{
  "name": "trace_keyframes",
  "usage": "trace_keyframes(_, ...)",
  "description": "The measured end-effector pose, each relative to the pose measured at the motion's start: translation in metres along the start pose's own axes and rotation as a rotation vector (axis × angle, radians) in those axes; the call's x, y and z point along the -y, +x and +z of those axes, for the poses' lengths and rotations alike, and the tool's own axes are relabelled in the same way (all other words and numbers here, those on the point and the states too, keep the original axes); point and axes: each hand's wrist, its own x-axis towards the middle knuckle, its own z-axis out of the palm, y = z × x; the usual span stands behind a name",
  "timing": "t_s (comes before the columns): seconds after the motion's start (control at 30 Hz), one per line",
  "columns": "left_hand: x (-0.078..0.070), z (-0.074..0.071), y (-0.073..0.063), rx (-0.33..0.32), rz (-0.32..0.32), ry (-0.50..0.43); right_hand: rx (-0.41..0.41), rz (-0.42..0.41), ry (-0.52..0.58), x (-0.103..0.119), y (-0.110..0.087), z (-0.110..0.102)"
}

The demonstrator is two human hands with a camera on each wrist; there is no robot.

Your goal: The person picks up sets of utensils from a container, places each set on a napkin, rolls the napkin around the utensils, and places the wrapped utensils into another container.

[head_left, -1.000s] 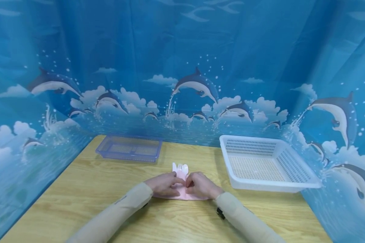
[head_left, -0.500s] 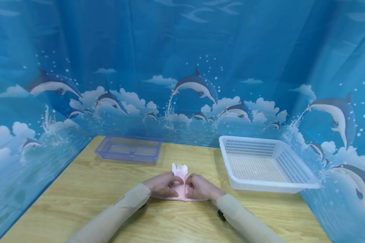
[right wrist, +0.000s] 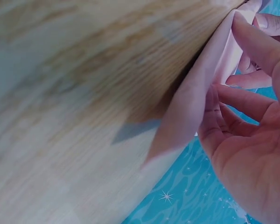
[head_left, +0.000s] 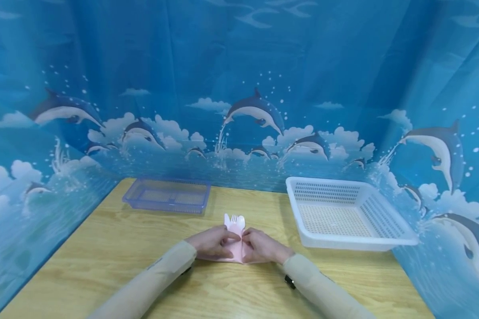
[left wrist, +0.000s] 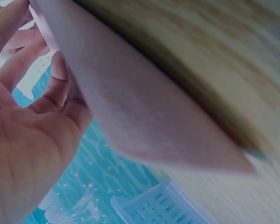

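A pink napkin (head_left: 236, 254) lies folded on the table between the two hands. From its far end stick out the white heads of a plastic knife (head_left: 226, 219), a fork (head_left: 234, 219) and a spoon (head_left: 241, 220), side by side; their handles are hidden in the fold. On the left side my left hand (head_left: 212, 243) holds the napkin with bent fingers and thumb. Opposite it, my right hand (head_left: 265, 247) pinches the right flap close to the middle seam. Both wrist views show the napkin's outer corner raised off the wood, with curled fingers along its edge.
A purple see-through basket (head_left: 167, 195) stands at the back left of the wooden table (head_left: 115, 248). At the back right is a larger white perforated basket (head_left: 351, 241). A blue dolphin-print curtain (head_left: 207, 66) closes in the back and sides.
The hands, nearly meeting over the napkin a second ago, moved slightly apart and now stay at either side of the middle seam. The baskets have not moved.
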Motion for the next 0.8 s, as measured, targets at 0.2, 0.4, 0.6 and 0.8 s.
trace_keyframes(0.2, -0.001, -0.002, -0.001, 0.018, 0.005, 0.003, 0.017, 0.010, -0.022, 0.001, -0.001, -0.001)
trace_keyframes(0.4, -0.001, -0.003, 0.002, 0.032, -0.009, -0.011, 0.041, 0.047, -0.146, 0.001, -0.006, -0.003)
trace_keyframes(0.6, 0.001, -0.002, 0.005, 0.043, -0.039, -0.002, 0.079, 0.236, -0.164, 0.003, -0.017, -0.006)
trace_keyframes(0.8, 0.002, -0.002, 0.006, 0.051, -0.059, -0.050, 0.112, 0.408, -0.083, 0.014, -0.021, -0.006)
